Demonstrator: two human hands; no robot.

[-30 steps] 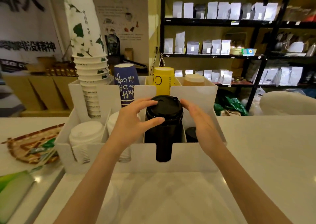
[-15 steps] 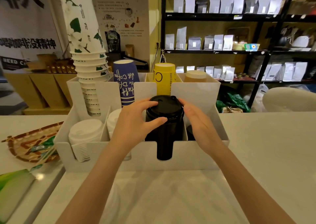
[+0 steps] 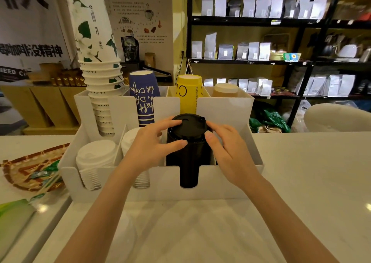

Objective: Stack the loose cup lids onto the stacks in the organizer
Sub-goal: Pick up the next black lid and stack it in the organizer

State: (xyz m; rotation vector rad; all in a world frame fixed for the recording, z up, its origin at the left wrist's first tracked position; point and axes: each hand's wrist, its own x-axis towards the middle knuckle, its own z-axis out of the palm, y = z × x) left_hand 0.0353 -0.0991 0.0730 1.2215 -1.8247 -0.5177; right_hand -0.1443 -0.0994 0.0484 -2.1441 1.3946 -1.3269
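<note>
A white organizer (image 3: 228, 184) sits on a pale surface (image 3: 301, 182). In its front row, a tall stack of black lids (image 3: 188, 158) stands in the third slot from the left. Both hands are up at the top of that stack. The left hand (image 3: 152, 144) is on the left side, with fingers spread; its thumb touches the stack's side and a fingertip rests on the top lid's rim. The right hand (image 3: 228, 148) is on the right side, also spread, with its thumb against the rim. Neither hand is squeezed tight around the stack.

Two stacks of white lids (image 3: 96, 158) fill the slots to the left; one is partly hidden by the left hand. Behind them stand paper cups: a tall white and green stack (image 3: 98, 65), a blue cup (image 3: 144, 98) and a yellow cup (image 3: 189, 93). A woven tray (image 3: 26, 168) lies at the far left.
</note>
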